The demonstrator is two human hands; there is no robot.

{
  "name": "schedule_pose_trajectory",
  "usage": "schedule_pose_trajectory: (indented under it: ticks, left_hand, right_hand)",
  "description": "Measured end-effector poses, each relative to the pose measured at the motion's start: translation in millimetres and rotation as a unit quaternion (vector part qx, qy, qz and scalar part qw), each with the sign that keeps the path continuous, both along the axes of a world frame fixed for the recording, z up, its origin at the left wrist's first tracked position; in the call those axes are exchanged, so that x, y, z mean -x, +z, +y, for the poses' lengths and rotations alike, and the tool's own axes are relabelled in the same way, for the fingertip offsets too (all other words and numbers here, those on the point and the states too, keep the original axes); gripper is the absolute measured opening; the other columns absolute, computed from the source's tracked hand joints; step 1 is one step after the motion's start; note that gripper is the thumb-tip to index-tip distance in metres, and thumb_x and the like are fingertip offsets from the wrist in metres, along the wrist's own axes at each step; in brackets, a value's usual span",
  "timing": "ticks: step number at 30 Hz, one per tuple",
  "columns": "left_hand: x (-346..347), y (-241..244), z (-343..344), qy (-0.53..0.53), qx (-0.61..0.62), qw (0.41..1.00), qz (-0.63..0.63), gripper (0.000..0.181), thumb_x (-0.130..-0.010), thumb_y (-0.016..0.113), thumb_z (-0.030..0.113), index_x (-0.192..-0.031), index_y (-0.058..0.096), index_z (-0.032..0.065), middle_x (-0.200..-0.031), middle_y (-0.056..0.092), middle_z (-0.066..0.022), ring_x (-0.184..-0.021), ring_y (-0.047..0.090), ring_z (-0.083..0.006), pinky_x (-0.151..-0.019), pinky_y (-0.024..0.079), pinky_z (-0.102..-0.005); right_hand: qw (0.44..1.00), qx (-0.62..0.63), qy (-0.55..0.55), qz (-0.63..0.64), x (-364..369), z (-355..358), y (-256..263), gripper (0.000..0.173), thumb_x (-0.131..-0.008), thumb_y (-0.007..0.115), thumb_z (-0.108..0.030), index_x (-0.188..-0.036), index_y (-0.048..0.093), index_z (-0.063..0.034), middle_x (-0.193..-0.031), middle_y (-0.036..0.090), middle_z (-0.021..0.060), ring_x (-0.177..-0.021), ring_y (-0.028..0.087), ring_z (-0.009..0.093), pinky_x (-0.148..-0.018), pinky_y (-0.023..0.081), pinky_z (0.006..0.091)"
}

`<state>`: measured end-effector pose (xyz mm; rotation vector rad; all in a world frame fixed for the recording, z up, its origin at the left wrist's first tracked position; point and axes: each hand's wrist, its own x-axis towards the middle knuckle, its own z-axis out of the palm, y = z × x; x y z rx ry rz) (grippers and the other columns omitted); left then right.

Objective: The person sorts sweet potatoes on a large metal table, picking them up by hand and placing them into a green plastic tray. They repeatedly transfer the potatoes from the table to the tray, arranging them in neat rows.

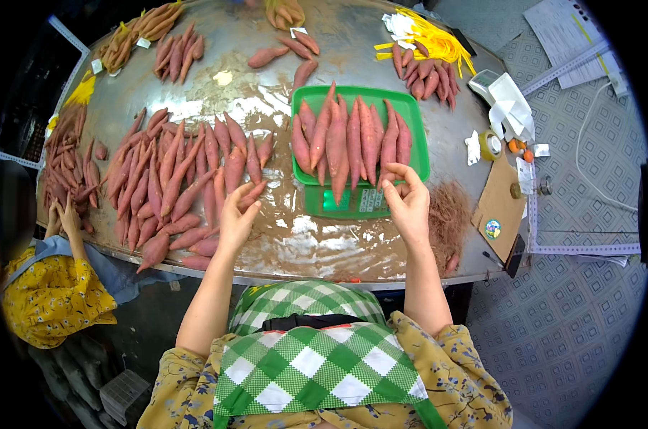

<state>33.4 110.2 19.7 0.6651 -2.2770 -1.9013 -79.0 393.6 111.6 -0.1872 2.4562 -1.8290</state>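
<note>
Reddish-skinned sweet potatoes [334, 139] lie side by side in a green plastic tray [421, 161] on a digital scale [313, 201] with a lit display and a keypad. At the tray's front right corner is my right hand [410, 206], its thumb and forefinger apart beside the tip of a sweet potato [390, 134]; whether they touch it is hard to tell. My left hand [235, 217], left of the scale, has its fingers and thumb around a small sweet potato [252, 196]. A large heap of sweet potatoes [166, 171] spreads over the metal table just beyond that hand.
Another person's hands [65, 217] work among smaller sweet potatoes [69, 166] at far left. Yellow net bags [436, 40] and a small pile of sweet potatoes [434, 80] lie at back right. Root fibres [450, 214], cardboard [501, 206], tape [490, 145] and a label printer [503, 102] line the right side.
</note>
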Motion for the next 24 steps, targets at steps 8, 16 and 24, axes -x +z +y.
schedule_pose_trajectory:
  ticks: [8,16,24]
  left_hand:
    - [1,-13,3,-0.007,0.056,0.998,0.023,0.046,-0.076,0.065,0.012,-0.12,0.055,0.0043,-0.114,0.056,-0.0145,-0.096,0.06,-0.023,-0.086,0.047,-0.033]
    - [-4,-25,6,-0.024,0.057,0.998,0.012,0.051,-0.079,0.061,0.01,-0.128,0.05,0.0065,-0.122,0.056,-0.0086,-0.094,0.06,-0.018,-0.084,0.048,-0.031]
    - [-2,-10,1,0.001,0.006,1.0,0.008,0.047,-0.079,0.064,0.013,-0.123,0.051,0.0051,-0.113,0.059,-0.0141,-0.094,0.061,-0.0221,-0.084,0.048,-0.0337]
  right_hand:
    - [0.999,0.007,0.033,0.008,-13,-4,-11,0.02,-0.082,0.059,0.001,-0.102,0.06,0.0007,-0.084,0.058,-0.0004,-0.064,0.046,0.002,-0.056,0.037,0.0168]
    - [0.978,0.012,0.192,-0.079,-26,-55,5,0.042,-0.081,0.059,0.003,-0.122,0.05,0.0017,-0.081,0.056,0.0001,-0.057,0.044,0.001,-0.051,0.036,0.0172]
    - [0.943,-0.002,0.331,0.0,2,-186,92,0.087,-0.077,0.062,-0.003,-0.147,0.011,-0.0097,-0.07,0.059,0.0051,-0.056,0.051,0.009,-0.056,0.042,0.0224]
